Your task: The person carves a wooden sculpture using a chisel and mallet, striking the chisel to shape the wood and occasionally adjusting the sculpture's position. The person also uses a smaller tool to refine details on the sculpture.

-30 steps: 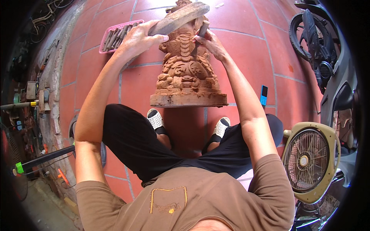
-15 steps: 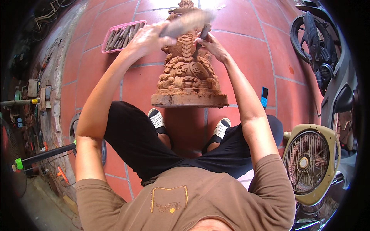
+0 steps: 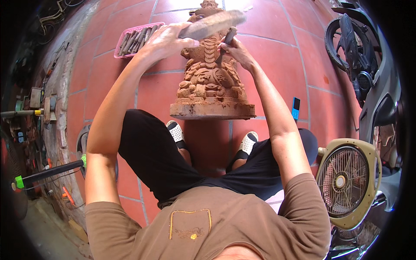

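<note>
A brown carved wooden statue [image 3: 211, 80] stands on the tiled floor in front of my feet, its lower part covered in relief carving. My left hand [image 3: 170, 40] is closed round a wooden mallet [image 3: 214, 24], held over the statue's upper part and pointing up to the right. With my right hand [image 3: 237, 48] I grip a dark chisel [image 3: 228, 38], tilted, its lower end against the right side of the statue. The mallet's head is close to the chisel's top and hides part of the statue; I cannot tell whether they touch.
A pink basket [image 3: 117, 55] full of chisels lies left of the statue. On the right are a blue phone [image 3: 296, 109], a box fan [image 3: 373, 184] and a motorbike [image 3: 353, 47]. A cluttered ledge with tools [image 3: 47, 108] runs along the left.
The mallet, blurred before, shows more sharply now and sits slightly farther right, nearer the chisel's top. My right hand and the chisel have hardly moved.
</note>
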`<state>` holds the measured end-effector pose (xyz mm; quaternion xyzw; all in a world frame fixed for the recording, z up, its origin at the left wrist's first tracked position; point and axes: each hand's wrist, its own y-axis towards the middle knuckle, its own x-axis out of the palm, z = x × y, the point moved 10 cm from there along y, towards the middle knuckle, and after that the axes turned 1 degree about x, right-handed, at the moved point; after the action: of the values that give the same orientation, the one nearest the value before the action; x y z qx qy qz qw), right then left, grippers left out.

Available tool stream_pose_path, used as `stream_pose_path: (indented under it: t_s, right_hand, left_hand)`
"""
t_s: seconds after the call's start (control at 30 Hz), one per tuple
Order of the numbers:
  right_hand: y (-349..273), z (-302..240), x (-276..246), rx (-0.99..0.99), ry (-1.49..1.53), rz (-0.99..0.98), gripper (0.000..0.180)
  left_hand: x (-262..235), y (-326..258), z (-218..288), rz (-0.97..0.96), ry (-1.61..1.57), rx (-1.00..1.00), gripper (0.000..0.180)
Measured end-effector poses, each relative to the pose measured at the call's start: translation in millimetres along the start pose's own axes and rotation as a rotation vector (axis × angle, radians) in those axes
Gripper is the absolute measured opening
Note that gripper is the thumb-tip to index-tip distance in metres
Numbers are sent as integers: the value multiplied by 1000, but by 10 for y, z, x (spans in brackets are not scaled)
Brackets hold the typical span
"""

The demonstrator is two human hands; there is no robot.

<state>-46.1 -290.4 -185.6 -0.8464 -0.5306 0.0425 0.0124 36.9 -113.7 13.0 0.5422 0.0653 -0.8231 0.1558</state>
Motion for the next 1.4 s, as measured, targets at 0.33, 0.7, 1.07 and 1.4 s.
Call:
stream_pose_path:
  t_s: [0.33, 0.7, 1.07, 1.4]
  right_hand:
    - [-388, -230, -404, -10, 59, 136, 26]
    - [-351, -90, -159, 5, 68, 144, 25]
    - [-281, -251, 192, -78, -55, -29, 23]
    - [-274, -298, 222, -107, -31, -126, 20]
  left_hand:
    - [-144, -210, -247, 20, -218, -129, 62]
    - [-36, -205, -261, 18, -185, -46, 61]
    - [-10, -246, -187, 35, -175, -15, 66]
    - [38, -150, -7, -2, -89, 53, 61]
